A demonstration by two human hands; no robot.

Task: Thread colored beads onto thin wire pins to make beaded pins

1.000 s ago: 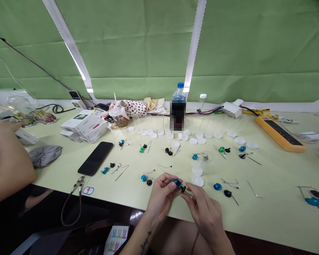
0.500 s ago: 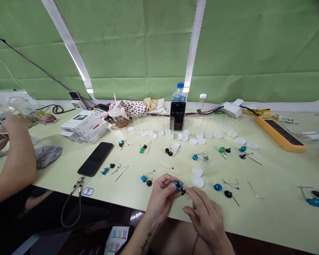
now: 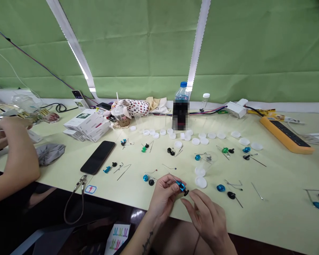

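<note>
My left hand (image 3: pixel 163 198) pinches a small blue metal part (image 3: pixel 180 186) threaded on a thin wire (image 3: pixel 172 176), with a black round piece (image 3: pixel 186 192) at its end. My right hand (image 3: pixel 206 219) hovers just right of and below that black piece, fingers apart, holding nothing. A blue bead (image 3: pixel 145 178) and a black bead (image 3: pixel 151 182) lie on the pale yellow table (image 3: pixel 255 223) left of my left hand. Two white plastic caps (image 3: pixel 201 182) sit to the right of my right hand's fingertips.
Several sets of coloured beads and bent wires lie across the table. A row of white caps stands behind them, near a bottle (image 3: pixel 182 92) and a power strip (image 3: pixel 286 134). A phone (image 3: pixel 98 157) lies left. A co-worker's hands (image 3: pixel 10 129) work at the far left.
My right hand has moved off the black piece and opened, down and to the right. My left hand still holds the blue part. The view has shifted slightly.
</note>
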